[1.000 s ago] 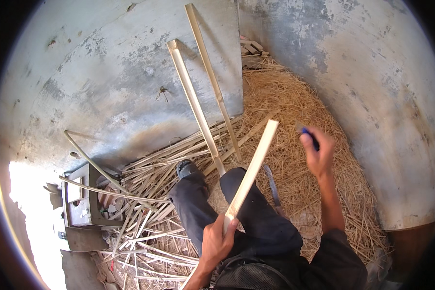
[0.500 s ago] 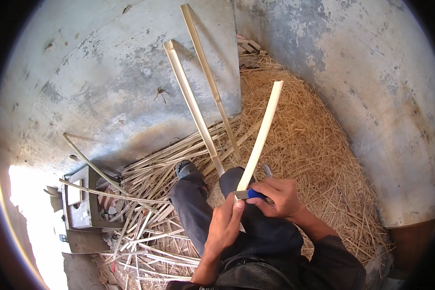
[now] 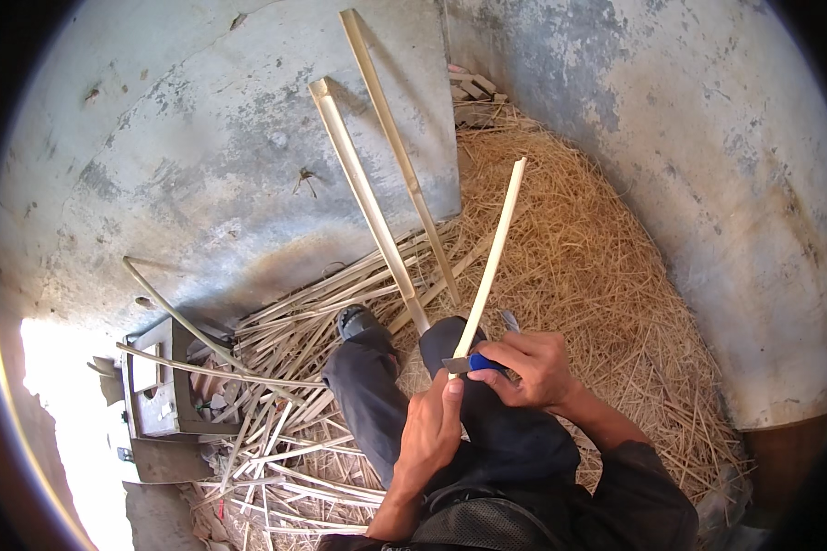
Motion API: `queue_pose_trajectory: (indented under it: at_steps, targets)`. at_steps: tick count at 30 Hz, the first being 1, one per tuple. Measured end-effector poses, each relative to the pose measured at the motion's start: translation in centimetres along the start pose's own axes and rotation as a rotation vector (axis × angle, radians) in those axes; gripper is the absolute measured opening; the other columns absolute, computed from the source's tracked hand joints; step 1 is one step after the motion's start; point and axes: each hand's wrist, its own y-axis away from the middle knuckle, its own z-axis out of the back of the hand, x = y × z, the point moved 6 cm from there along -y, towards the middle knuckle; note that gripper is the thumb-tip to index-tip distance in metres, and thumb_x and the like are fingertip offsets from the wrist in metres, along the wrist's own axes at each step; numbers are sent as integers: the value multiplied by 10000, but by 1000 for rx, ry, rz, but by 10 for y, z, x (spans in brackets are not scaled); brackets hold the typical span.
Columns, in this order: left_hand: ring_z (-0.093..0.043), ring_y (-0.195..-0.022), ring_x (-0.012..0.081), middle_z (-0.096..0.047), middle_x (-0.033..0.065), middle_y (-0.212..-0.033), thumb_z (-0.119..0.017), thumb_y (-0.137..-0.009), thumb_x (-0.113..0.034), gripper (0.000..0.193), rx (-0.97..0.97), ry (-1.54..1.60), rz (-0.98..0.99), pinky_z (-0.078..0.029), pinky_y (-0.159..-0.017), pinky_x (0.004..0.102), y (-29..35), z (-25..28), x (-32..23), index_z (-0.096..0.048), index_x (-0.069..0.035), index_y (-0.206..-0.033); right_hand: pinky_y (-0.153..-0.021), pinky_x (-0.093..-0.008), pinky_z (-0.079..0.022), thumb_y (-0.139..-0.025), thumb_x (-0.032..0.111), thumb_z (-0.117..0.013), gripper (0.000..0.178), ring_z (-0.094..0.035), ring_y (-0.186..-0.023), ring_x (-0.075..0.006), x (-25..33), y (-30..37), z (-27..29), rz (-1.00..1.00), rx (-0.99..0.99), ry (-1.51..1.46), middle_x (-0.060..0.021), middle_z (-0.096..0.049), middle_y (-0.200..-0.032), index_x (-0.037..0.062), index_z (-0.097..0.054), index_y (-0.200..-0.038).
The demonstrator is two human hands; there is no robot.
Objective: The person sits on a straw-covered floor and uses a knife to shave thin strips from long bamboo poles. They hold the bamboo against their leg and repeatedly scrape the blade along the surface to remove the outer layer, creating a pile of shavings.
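My left hand (image 3: 429, 432) is closed around the lower end of a pale bamboo strip (image 3: 493, 257), its thumb pressed near the cut end. From there the strip rises away from me, tilted to the right, its far tip over the straw. My right hand (image 3: 533, 369) grips a knife (image 3: 487, 363) by its blue handle. The short, wide metal blade lies across the strip just above my left thumb. Both hands are close together over my dark trouser legs. How deep the blade's edge sits in the strip cannot be made out.
Two long bamboo lengths (image 3: 369, 202) lean on the weathered left wall (image 3: 184, 138). Straw-like shavings (image 3: 597, 275) heap up to the right. Split strips (image 3: 312, 303) lie scattered left of my legs, beside a grey open-sided box (image 3: 161, 395). Another wall (image 3: 717, 165) stands at right.
The bamboo strip shows a narrower side now, and its far tip has shifted slightly left. The knife blade has moved slightly up and left. Both hands keep their hold.
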Motion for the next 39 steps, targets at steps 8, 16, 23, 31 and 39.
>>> queue_pose_trajectory:
  at_steps: [8, 16, 23, 31, 39]
  targets:
    - [-587, -742, 555, -580, 289, -767, -395, -1183, -260, 338, -14, 38, 12, -434, -658, 580, 0, 5, -1, -546, 6, -1040, -480, -352, -463, -864, 372, -890, 327, -615, -525, -220, -4, -4, -1, 62, 15, 36, -26, -655, -703, 87, -801, -999]
    - [-578, -737, 556, -587, 297, -778, -414, -1177, -247, 331, -8, -19, 26, -435, -653, 573, 6, 8, 10, -553, 12, -1026, -517, -345, -502, -894, 349, -870, 287, -680, -595, -228, -9, -11, 3, 7, -16, 43, -65, -714, -765, 86, -793, -980]
    - [-596, -749, 542, -603, 313, -776, -477, -1160, -210, 294, 96, 31, 143, -443, -672, 572, 48, -6, 33, -577, 27, -1019, -517, -306, -471, -1049, 422, -715, 412, -656, -603, -144, -127, -27, 52, -304, -302, 107, -68, -729, -733, 22, -806, -1008]
    - [-599, -774, 545, -584, 309, -764, -414, -1172, -245, 354, 67, 24, 189, -430, -687, 582, 42, 9, 48, -584, 23, -1015, -524, -310, -369, -1076, 441, -678, 452, -524, -565, -118, -149, -21, 58, -586, -59, 40, -33, -662, -698, 5, -795, -1099]
    - [-587, -723, 551, -567, 292, -734, -436, -1175, -279, 349, 11, 9, 68, -434, -654, 575, 3, 5, 19, -561, 13, -1032, -541, -374, -519, -951, 329, -834, 309, -693, -614, -240, -25, -3, 13, -98, -21, -85, -86, -717, -796, 39, -768, -1033]
